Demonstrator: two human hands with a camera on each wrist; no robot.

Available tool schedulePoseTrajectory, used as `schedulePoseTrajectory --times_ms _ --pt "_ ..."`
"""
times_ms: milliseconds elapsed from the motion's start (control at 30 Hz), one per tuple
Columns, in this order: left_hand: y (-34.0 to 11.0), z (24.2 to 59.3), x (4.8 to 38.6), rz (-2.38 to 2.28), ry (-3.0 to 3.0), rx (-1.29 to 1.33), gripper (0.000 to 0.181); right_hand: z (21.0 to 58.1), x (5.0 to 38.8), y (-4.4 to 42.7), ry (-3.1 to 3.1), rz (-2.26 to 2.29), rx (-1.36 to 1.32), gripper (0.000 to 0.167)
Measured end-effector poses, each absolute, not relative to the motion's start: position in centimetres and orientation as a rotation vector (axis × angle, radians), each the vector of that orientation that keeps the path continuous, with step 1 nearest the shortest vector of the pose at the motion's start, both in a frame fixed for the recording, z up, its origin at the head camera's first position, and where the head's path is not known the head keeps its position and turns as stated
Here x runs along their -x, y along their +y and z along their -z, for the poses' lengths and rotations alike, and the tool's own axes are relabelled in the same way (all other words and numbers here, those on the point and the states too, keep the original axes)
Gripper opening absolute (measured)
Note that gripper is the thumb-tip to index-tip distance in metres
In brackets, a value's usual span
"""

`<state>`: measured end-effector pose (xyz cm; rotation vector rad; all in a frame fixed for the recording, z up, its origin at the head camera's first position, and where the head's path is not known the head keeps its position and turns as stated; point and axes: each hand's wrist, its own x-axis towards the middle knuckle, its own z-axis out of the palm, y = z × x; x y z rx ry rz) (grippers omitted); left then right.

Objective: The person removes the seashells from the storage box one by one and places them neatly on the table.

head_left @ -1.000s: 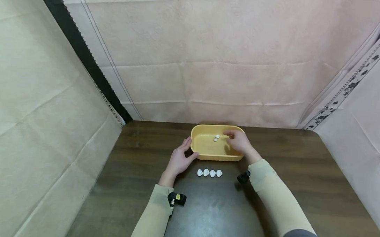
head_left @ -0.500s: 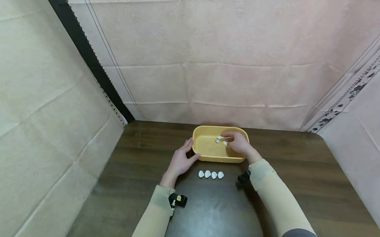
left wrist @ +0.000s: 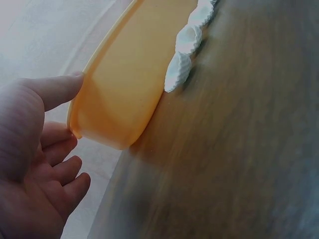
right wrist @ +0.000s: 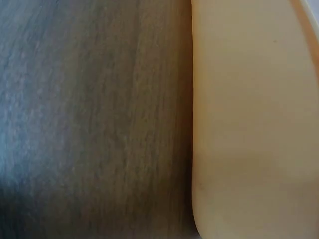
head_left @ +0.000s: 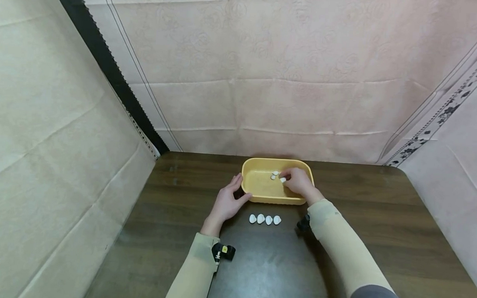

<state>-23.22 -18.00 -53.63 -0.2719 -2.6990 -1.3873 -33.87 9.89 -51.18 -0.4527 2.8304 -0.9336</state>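
Note:
A yellow plastic tray (head_left: 276, 200) stands near the table's far edge. My left hand (head_left: 226, 202) holds its near left corner; in the left wrist view the thumb and index finger of that hand (left wrist: 37, 144) meet the tray's rim (left wrist: 119, 94). Inside the tray, my right hand (head_left: 299, 182) pinches a small white shell (head_left: 282, 180). Two more pale shells (head_left: 275, 173) lie just left of those fingertips. In front of the tray is a row of several white ridged shells (head_left: 261, 219). The right wrist view shows the tray's wall (right wrist: 254, 119) but not the hand.
The brown wooden table (head_left: 362, 206) extends on both sides of the tray. A pale cloth wall (head_left: 283, 102) rises behind it, with cloth hanging at left (head_left: 64, 160) and right.
The right hand's fingers have closed on a shell inside the tray and drawn slightly back. The left hand keeps its place at the tray corner.

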Motion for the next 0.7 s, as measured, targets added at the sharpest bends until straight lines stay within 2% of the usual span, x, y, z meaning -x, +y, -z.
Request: schedulePoseTrajectory --times_ms 500,700 --pt "-18.04 53.59 23.20 1.380 -2.707 0.277 0.076 51.21 33.77 9.71 2.837 0.836 0.435 0.018" --pt "-17.98 53.54 23.11 1.376 -2.717 0.274 0.075 51.18 33.47 9.58 2.863 0.807 0.443 0.020"
